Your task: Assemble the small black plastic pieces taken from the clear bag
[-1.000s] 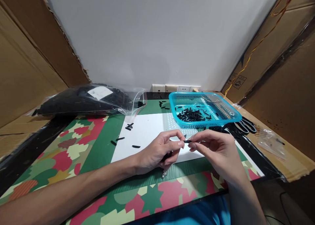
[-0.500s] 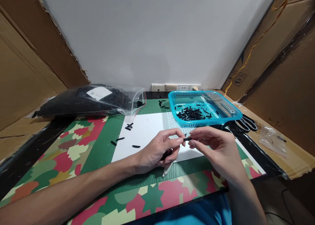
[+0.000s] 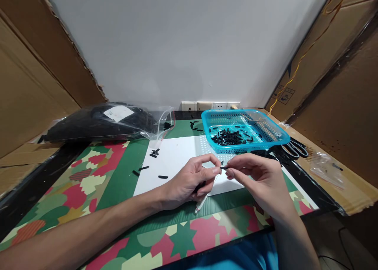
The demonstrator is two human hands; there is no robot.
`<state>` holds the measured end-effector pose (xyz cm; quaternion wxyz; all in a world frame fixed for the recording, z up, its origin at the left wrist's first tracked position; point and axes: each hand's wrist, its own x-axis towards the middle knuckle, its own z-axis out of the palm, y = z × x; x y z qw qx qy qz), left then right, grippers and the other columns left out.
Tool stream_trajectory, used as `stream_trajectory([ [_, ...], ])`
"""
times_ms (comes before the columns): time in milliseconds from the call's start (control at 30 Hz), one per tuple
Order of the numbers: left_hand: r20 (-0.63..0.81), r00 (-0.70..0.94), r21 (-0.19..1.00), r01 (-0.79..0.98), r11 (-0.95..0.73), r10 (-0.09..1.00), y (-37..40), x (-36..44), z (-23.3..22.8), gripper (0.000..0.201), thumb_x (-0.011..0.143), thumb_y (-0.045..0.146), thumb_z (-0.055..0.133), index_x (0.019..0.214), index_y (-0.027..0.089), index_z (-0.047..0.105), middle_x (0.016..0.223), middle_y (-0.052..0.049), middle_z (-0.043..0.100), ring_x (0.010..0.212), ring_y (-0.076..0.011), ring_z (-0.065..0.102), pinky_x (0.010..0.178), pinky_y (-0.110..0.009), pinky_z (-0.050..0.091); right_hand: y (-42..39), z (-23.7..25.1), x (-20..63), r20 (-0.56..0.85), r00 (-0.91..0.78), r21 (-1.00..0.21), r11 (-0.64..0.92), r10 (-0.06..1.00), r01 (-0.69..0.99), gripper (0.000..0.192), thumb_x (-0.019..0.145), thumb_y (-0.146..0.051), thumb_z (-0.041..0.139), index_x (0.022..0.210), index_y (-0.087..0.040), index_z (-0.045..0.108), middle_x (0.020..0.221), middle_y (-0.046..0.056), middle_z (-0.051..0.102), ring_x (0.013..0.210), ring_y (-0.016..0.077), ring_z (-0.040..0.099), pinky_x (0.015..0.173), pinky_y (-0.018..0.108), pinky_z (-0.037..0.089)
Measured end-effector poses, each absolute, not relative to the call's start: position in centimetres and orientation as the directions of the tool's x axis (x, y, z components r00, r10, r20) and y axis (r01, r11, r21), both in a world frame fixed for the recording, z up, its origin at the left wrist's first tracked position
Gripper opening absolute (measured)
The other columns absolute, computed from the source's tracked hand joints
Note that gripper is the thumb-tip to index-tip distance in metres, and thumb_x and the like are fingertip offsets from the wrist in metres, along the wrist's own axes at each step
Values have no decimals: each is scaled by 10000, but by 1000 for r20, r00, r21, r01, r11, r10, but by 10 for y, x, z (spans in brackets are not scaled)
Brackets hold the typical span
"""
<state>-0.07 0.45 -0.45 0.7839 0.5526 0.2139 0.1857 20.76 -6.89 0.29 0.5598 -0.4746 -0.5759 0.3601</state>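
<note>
- Left hand (image 3: 191,179): thumb and forefinger pinched on one end of a short black piece (image 3: 223,168). The other fingers are curled over a slim tool (image 3: 201,202) whose pale tip sticks out below the palm.
- Right hand (image 3: 260,179): fingertips pinched on the other end of the same piece, so it spans the small gap between the hands, above the white sheet (image 3: 177,163).
- Basket (image 3: 277,134): turquoise, just beyond the right hand, with a heap of black pieces inside.
- Loose pieces (image 3: 154,152): scattered on the sheet, beyond and to the left of the left hand.
- Bag (image 3: 103,120): clear plastic, dark contents, far left of the hands at the back of the desk (image 3: 88,175).
- Scissors (image 3: 293,148): to the right of the basket, beyond the right hand.
</note>
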Motion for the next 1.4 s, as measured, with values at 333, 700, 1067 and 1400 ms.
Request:
stream_trajectory([
  [333,-124,847,945,-58,322,518,4,-1,-3,224,1024,441,631,1077,264,503,497,135,436,382,-56,257,378,-129,297,-68,4,207,339,70,-928,321,938,191,82,884,-169,815,936,-231,824,917,17,823,829,154,780,781,216,644],
  [700,-141,844,932,-63,356,517,4,0,0,179,1028,411,592,1064,256,511,488,132,443,344,-59,249,366,-162,390,-70,5,202,494,125,-815,409,860,410,75,947,-173,745,957,-231,791,910,4,814,801,157,766,749,243,635],
  [1067,-151,873,917,-52,396,464,9,-1,-3,486,1069,646,266,1107,237,526,520,88,525,311,-60,220,367,-196,415,-41,39,219,762,22,-321,348,647,881,112,961,-151,705,921,-217,786,1057,71,804,1006,285,728,885,439,574],
  [1400,-183,844,925,-26,379,505,8,3,-14,634,1013,771,253,1145,215,529,454,62,489,306,-110,320,306,-154,193,-66,23,164,382,-401,-451,546,833,706,183,1013,-140,698,950,-276,803,1092,17,751,988,233,601,876,405,467],
])
